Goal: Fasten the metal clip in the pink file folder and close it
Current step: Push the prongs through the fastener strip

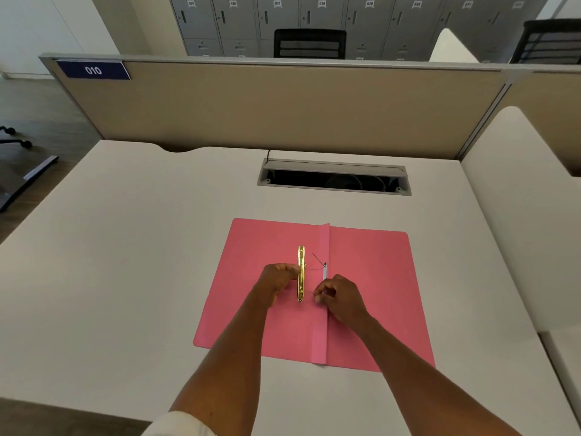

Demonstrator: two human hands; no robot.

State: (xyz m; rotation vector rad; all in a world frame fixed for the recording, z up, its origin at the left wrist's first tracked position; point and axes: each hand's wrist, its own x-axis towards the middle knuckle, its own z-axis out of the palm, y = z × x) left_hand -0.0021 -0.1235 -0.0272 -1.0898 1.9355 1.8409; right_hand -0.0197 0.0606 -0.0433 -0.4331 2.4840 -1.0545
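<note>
Smooth white desk [125, 247]; left hand [276, 278] pinches slim brass clip bar [301, 272].

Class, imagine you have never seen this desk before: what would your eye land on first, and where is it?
First, the pink file folder lying open in the middle of the pale desk. Next, the gold metal clip bar held upright over it by the left hand, while the right hand pinches a thin prong by the fold. Behind, a blue sign reads 010.
</note>
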